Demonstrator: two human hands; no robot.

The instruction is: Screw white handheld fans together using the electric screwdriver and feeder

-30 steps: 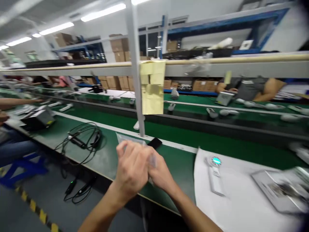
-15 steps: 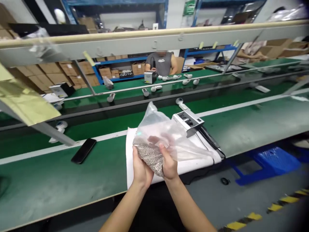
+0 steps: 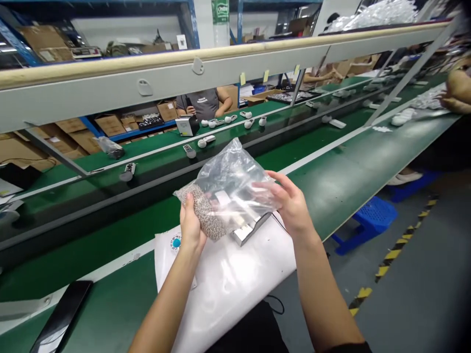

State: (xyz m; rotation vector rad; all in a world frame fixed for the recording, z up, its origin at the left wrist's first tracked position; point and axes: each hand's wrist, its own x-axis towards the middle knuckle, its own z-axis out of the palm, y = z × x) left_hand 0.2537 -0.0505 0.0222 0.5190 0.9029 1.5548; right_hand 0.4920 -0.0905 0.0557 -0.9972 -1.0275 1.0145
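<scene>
A clear plastic bag point(image 3: 239, 184) with a heap of tiny metal pieces point(image 3: 206, 213) in its left end is held up in front of me. My left hand point(image 3: 191, 225) grips the filled end, thumb on the near side. At the bag's slack right end, my right hand point(image 3: 294, 206) has its fingers closed on the film, and some show blurred through it. The metal pieces are too small to name. Just below the bag lies a white sheet point(image 3: 235, 294), with a grey metal device point(image 3: 245, 233) partly hidden behind the plastic.
A black phone point(image 3: 62, 316) lies on the green bench at left. Small white devices point(image 3: 206, 141) sit along the belt beyond the rail. Across it sits a co-worker point(image 3: 206, 103); another person's hand point(image 3: 456, 100) is at far right. A blue stool point(image 3: 375, 215) stands below.
My hands have moved apart: the right one has shifted from the bag's filled part to its slack end, and the bag is spread out. The view has turned right.
</scene>
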